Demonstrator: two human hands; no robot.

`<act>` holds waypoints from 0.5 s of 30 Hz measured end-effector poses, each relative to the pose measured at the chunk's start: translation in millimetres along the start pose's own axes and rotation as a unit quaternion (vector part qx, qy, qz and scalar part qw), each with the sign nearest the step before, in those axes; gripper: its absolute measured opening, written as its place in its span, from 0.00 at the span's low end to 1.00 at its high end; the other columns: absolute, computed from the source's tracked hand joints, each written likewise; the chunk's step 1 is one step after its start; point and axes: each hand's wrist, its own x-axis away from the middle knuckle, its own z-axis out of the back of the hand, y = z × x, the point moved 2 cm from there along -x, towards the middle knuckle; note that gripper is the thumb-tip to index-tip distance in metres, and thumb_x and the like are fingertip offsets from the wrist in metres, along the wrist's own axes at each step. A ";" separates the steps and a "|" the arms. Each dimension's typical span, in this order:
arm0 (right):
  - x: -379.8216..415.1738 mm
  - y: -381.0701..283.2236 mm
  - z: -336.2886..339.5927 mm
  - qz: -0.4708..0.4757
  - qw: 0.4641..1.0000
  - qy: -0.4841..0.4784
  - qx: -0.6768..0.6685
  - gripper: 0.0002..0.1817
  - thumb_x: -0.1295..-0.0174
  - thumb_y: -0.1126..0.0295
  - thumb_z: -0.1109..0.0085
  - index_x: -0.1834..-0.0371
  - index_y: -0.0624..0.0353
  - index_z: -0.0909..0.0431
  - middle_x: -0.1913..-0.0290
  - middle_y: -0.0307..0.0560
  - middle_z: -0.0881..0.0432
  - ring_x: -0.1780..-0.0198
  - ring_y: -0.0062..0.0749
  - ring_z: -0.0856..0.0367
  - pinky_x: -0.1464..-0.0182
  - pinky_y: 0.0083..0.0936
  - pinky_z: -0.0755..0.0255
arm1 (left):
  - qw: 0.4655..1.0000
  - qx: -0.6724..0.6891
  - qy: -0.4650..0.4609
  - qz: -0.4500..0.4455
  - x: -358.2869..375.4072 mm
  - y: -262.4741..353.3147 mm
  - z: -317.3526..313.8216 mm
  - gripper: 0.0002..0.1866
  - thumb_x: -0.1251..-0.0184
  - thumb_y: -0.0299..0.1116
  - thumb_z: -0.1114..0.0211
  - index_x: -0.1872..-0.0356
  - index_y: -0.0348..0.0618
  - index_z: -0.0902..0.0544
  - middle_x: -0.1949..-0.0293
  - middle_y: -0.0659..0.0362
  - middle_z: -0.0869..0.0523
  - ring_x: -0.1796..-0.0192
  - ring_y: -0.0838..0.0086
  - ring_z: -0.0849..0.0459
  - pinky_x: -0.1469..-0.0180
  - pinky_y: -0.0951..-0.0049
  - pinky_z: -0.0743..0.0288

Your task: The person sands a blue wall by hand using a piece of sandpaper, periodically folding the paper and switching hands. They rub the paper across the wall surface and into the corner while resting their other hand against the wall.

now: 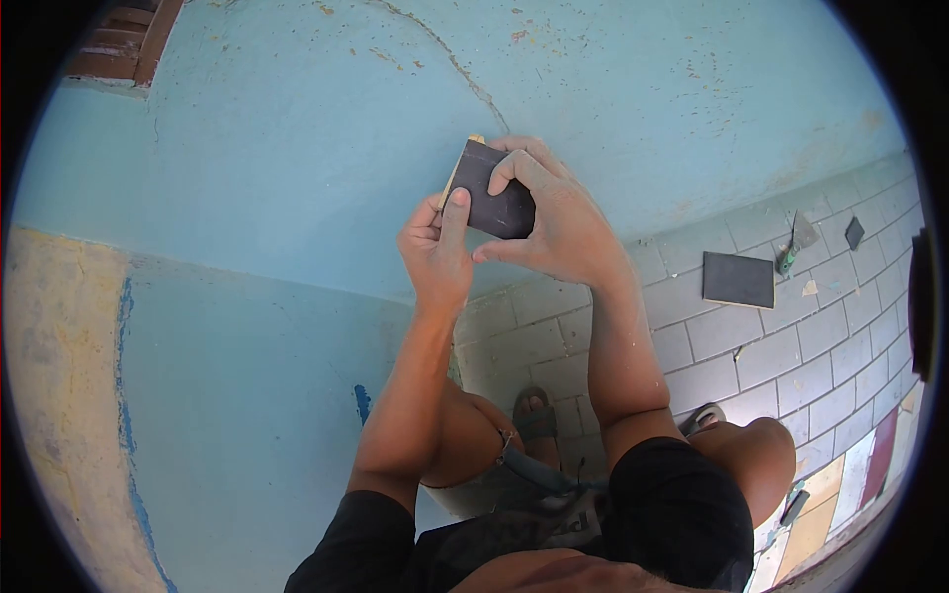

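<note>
A folded piece of dark sandpaper (484, 188) with a yellowish backing edge is held up in front of the blue wall. My left hand (440, 247) pinches its lower left side, thumb on the dark face and fingers behind. Curled over the right side is my right hand (563, 217), its index finger bent against the dark face and other fingers partly hidden behind. The right thumb reaches toward my left hand below the sheet.
On the grey tiled floor (717, 331) lie another dark sandpaper sheet (738, 280), a scraper with a green handle (788, 259) and a small dark piece (854, 233). The blue wall (297, 128) has a crack and chipped paint. A wooden-framed window (153, 44) is at upper left.
</note>
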 end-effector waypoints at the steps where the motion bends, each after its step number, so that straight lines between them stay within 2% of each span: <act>1: 0.2 0.6 -2.4 -0.021 0.999 -0.030 -0.013 0.27 0.51 0.69 0.17 0.53 0.54 0.27 0.32 0.54 0.25 0.35 0.45 0.23 0.37 0.40 0.27 | 1.000 -0.010 0.008 -0.011 0.4 2.4 -0.2 0.14 0.21 0.39 0.35 0.61 0.36 0.15 0.69 0.67 0.17 0.67 0.89 0.28 0.64 0.83 0.36; 2: 1.1 3.6 -6.2 -0.020 0.999 -0.031 -0.013 0.27 0.51 0.69 0.17 0.53 0.54 0.27 0.32 0.54 0.25 0.35 0.45 0.23 0.37 0.40 0.27 | 0.999 -0.020 0.017 -0.021 0.7 4.3 0.1 0.15 0.21 0.40 0.35 0.61 0.36 0.15 0.68 0.67 0.17 0.66 0.88 0.28 0.63 0.82 0.36; 4: 2.2 12.4 -13.1 -0.044 0.982 0.043 -0.179 0.28 0.46 0.70 0.21 0.46 0.57 0.27 0.48 0.49 0.16 0.50 0.34 0.15 0.50 0.33 0.22 | 0.999 -0.024 0.026 -0.023 0.1 6.1 2.9 0.15 0.21 0.40 0.35 0.62 0.37 0.15 0.68 0.68 0.18 0.65 0.88 0.29 0.62 0.82 0.36; 5: 2.1 15.0 -11.9 -0.044 0.982 0.041 -0.180 0.28 0.46 0.70 0.21 0.46 0.57 0.27 0.48 0.49 0.16 0.50 0.34 0.15 0.50 0.33 0.22 | 0.999 -0.028 0.035 -0.024 -0.1 6.7 4.9 0.15 0.21 0.41 0.35 0.62 0.37 0.15 0.69 0.68 0.19 0.65 0.88 0.29 0.61 0.82 0.36; 7: 2.4 21.9 -7.1 -0.135 0.924 0.013 -0.356 0.24 0.41 0.75 0.25 0.44 0.63 0.26 0.58 0.45 0.13 0.58 0.24 0.14 0.57 0.22 0.21 | 0.999 -0.030 0.008 -0.026 -1.2 3.6 11.2 0.16 0.20 0.42 0.36 0.60 0.37 0.15 0.66 0.67 0.17 0.63 0.86 0.27 0.58 0.80 0.33; 8: 2.3 22.9 -6.6 -0.136 0.924 0.010 -0.356 0.24 0.41 0.75 0.25 0.44 0.63 0.26 0.58 0.45 0.13 0.58 0.24 0.14 0.57 0.22 0.21 | 0.999 -0.034 -0.020 -0.028 -1.2 2.7 12.7 0.16 0.20 0.43 0.37 0.58 0.36 0.16 0.64 0.65 0.16 0.61 0.85 0.25 0.56 0.79 0.30; 9: 1.9 23.7 -8.2 -0.145 0.894 -0.009 -0.424 0.22 0.40 0.77 0.26 0.45 0.63 0.25 0.60 0.44 0.13 0.59 0.22 0.14 0.58 0.20 0.21 | 0.999 -0.033 -0.017 -0.029 -0.5 3.1 11.2 0.16 0.20 0.43 0.37 0.58 0.36 0.16 0.64 0.65 0.16 0.61 0.85 0.25 0.56 0.79 0.30; 10: 0.4 23.7 -10.7 -0.152 0.858 -0.028 -0.490 0.20 0.39 0.79 0.27 0.47 0.63 0.24 0.61 0.42 0.13 0.61 0.20 0.14 0.59 0.19 0.21 | 0.996 0.080 -0.036 -0.002 -0.2 3.2 6.0 0.16 0.19 0.42 0.40 0.52 0.37 0.17 0.61 0.63 0.15 0.59 0.83 0.21 0.55 0.77 0.27; 11: -0.8 22.8 -14.5 -0.149 0.858 -0.032 -0.491 0.20 0.39 0.79 0.27 0.47 0.63 0.24 0.61 0.42 0.13 0.61 0.20 0.14 0.59 0.19 0.21 | 0.980 0.192 -0.054 0.024 0.5 4.6 0.8 0.16 0.18 0.41 0.43 0.45 0.38 0.19 0.59 0.61 0.13 0.57 0.80 0.18 0.54 0.75 0.24; 12: -0.9 22.2 -20.5 -0.172 0.832 -0.025 -0.528 0.18 0.39 0.78 0.27 0.48 0.63 0.24 0.61 0.43 0.12 0.60 0.20 0.14 0.59 0.19 0.20 | 0.980 0.191 -0.050 0.020 3.5 11.0 -4.9 0.16 0.18 0.41 0.43 0.45 0.38 0.19 0.59 0.61 0.13 0.57 0.80 0.18 0.54 0.75 0.24; 13: -0.8 22.4 -26.9 -0.194 0.803 -0.018 -0.562 0.17 0.39 0.78 0.27 0.50 0.63 0.24 0.61 0.44 0.12 0.60 0.20 0.14 0.59 0.19 0.20 | 0.964 0.249 -0.061 0.075 9.0 18.1 -13.3 0.20 0.17 0.42 0.47 0.36 0.40 0.26 0.50 0.58 0.16 0.49 0.73 0.18 0.45 0.68 0.24; 14: -0.6 25.6 -35.1 -0.193 0.803 -0.024 -0.563 0.17 0.39 0.78 0.27 0.50 0.63 0.24 0.61 0.44 0.12 0.60 0.20 0.14 0.59 0.19 0.20 | 0.941 0.306 -0.072 0.127 12.2 22.0 -18.0 0.25 0.16 0.43 0.51 0.27 0.43 0.33 0.41 0.54 0.19 0.40 0.66 0.19 0.36 0.62 0.24; 15: -0.8 28.1 -43.1 -0.189 0.822 -0.004 -0.537 0.17 0.39 0.78 0.26 0.50 0.63 0.24 0.61 0.44 0.12 0.60 0.20 0.14 0.60 0.20 0.20 | 0.941 0.307 -0.067 0.123 12.6 23.9 -17.2 0.25 0.16 0.43 0.51 0.27 0.43 0.33 0.41 0.54 0.19 0.40 0.66 0.19 0.36 0.62 0.24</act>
